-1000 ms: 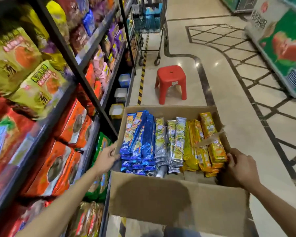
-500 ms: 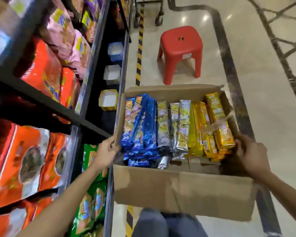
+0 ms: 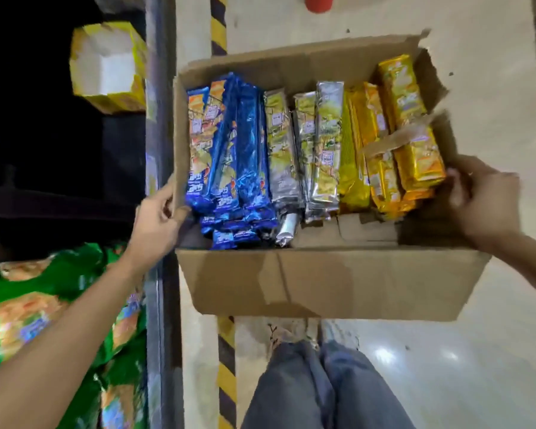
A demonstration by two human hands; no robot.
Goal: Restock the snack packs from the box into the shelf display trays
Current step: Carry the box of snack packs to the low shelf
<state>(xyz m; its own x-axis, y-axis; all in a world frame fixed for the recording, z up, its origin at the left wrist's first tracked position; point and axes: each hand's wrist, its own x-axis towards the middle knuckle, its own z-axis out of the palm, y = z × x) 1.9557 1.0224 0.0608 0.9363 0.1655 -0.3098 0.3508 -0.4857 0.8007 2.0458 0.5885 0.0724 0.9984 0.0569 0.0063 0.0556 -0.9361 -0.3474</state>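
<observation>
Brown corrugated cardboard box (image 3: 322, 283) hangs between our two hands, its top open, its left wall close beside the grey metal front rail of the dark shelf (image 3: 160, 119). We cannot tell whether its base rests on the pale tiled floor (image 3: 446, 366). Crinkled green foil bags (image 3: 44, 305) fill the shelf bay on our near left.

Inside the box the long foil snack packs stand in rows, long axes running from the near wall to the far wall: blue packs (image 3: 235, 150) against the left wall, silver packs (image 3: 322, 144) in the middle, yellow packs (image 3: 399, 134) by the right wall. A strip of brown tape (image 3: 396, 140) crosses the yellow ones. A bare patch of box bottom shows along the near wall.

An empty yellow card display tray (image 3: 106, 66) sits in the shelf beyond the box's far left corner, its mouth open to us. The left hand (image 3: 157, 221) is nearer it, and the blue packs lie just inside that hand's reach. It curls over the left wall near the near corner. The right hand (image 3: 483, 199) curls round the right wall likewise. Both are busy, so we judge one must let go before any pack can move. The rail stands between box and tray; packs likely need lifting over it.
</observation>
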